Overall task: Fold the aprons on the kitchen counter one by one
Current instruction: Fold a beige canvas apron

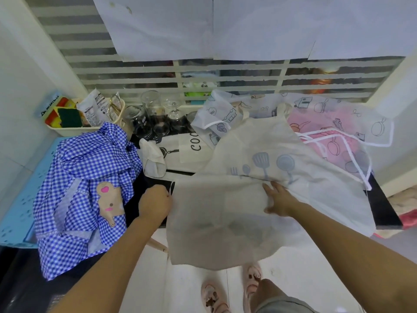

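- Cream apron (221, 222) drapes over the counter (383, 208) edge at 6 o'clock.
- Left hand (154, 204), fingers curled, pinches its 9 o'clock edge; keep this taut.
- Right hand (281, 203), fingers straight, presses the middle; smooth outward before folding.
- Checked apron (90, 166) waits at 9 o'clock.

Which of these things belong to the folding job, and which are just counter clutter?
Job:
- cream apron, its edge gripped by the left hand, with the right hand flat on it
- checked apron
- pink apron
- "COO" apron

Clutter:
- glasses
- basket of sponges
- scissors
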{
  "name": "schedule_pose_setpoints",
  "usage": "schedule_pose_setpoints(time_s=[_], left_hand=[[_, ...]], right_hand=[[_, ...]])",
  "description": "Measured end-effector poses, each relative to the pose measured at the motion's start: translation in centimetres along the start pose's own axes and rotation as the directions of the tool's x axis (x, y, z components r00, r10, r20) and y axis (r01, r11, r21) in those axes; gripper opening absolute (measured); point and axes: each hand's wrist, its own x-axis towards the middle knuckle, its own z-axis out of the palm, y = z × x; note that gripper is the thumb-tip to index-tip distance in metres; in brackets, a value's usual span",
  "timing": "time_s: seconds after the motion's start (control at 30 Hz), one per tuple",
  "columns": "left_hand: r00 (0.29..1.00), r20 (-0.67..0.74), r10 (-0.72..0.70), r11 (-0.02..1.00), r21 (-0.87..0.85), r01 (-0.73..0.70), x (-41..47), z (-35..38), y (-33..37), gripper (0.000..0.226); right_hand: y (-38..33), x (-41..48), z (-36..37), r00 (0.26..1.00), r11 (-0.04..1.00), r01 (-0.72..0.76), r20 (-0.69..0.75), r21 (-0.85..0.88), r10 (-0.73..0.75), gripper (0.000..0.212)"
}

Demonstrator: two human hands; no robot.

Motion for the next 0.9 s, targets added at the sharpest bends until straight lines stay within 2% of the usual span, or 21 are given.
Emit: schedule_pose_setpoints(time_s=[0.07,0.17,0.2,0.27,0.3,0.37,0.43,0.47,0.53,0.6,0.7,0.77,0.8,0.83,0.87,0.9], left_hand=[[0.987,0.003,0.161,0.986,-0.056,-0.160,-2.3,1.7,2.2,0.027],[0.890,0.204,0.408,0.912,-0.146,-0.384,-5.5,5.5,6.9,0.005],[0.847,0.279,0.452,0.892,-0.157,-0.425,-6.0,7.1,8.1,0.022],[0.764,0.436,0.475,0.857,-0.034,-0.514,-6.2,10.3,10.3,0.057],[0.743,0.496,0.448,0.832,0.072,-0.550,-6.0,11.6,11.3,0.070],[0.744,0.571,0.346,0.812,0.215,-0.543,-5.7,13.8,12.9,0.091],[0.771,0.562,0.300,0.822,0.259,-0.508,-5.4,15.2,14.1,0.105],[0.785,0.549,0.288,0.835,0.258,-0.487,-5.0,15.5,14.2,0.109],[0.792,0.540,0.287,0.849,0.239,-0.471,-3.8,15.7,14.7,0.115],[0.788,0.547,0.284,0.850,0.237,-0.471,-2.5,15.8,15.1,0.121],[0.771,0.570,0.283,0.845,0.232,-0.482,-1.7,15.7,15.9,0.127],[0.770,0.573,0.281,0.848,0.227,-0.479,-1.6,15.7,16.2,0.128],[0.771,0.572,0.278,0.849,0.229,-0.476,-1.5,15.5,16.3,0.128],[0.774,0.567,0.280,0.849,0.231,-0.476,-1.4,15.4,16.3,0.128],[0.775,0.565,0.284,0.847,0.231,-0.479,-1.4,15.4,16.4,0.128],[0.773,0.566,0.288,0.845,0.230,-0.483,-1.4,15.5,16.6,0.128]], right_hand=[[-0.1,0.5,-0.1,1.000,1.000,0.002,-0.019,0.018,-0.002,0.095],[0.2,1.2,-0.5,0.998,0.998,0.046,-0.056,0.044,-0.043,0.089],[0.1,1.4,-0.7,0.995,0.996,0.074,-0.070,0.047,-0.071,0.086],[0.4,1.6,-1.2,0.987,0.989,0.123,-0.111,0.079,-0.114,0.078],[0.5,1.6,-1.3,0.981,0.980,0.150,-0.142,0.129,-0.131,0.071],[1.2,1.0,-0.7,0.952,0.911,0.214,-0.284,0.353,-0.114,0.049],[1.9,-1.0,0.9,0.896,0.734,0.238,-0.436,0.636,0.088,0.029],[2.0,-2.3,2.0,0.857,0.613,0.237,-0.460,0.753,0.233,0.029],[2.7,-5.2,5.7,0.799,0.344,0.186,-0.345,0.920,0.492,0.029],[3.1,-7.6,10.0,0.787,0.064,0.089,-0.109,0.994,0.607,0.028],[3.7,-8.8,16.6,0.752,-0.420,-0.060,0.318,0.905,0.578,0.031],[4.0,-7.9,18.9,0.763,-0.702,-0.087,0.500,0.707,0.409,0.021],[4.0,-7.4,19.2,0.788,-0.792,-0.086,0.528,0.604,0.317,0.015],[4.1,-6.7,19.5,0.814,-0.839,-0.088,0.524,0.538,0.250,0.010],[4.0,-6.3,19.4,0.839,-0.865,-0.101,0.509,0.491,0.191,0.008],[3.9,-5.9,19.4,0.854,-0.880,-0.128,0.502,0.458,0.137,0.015]])
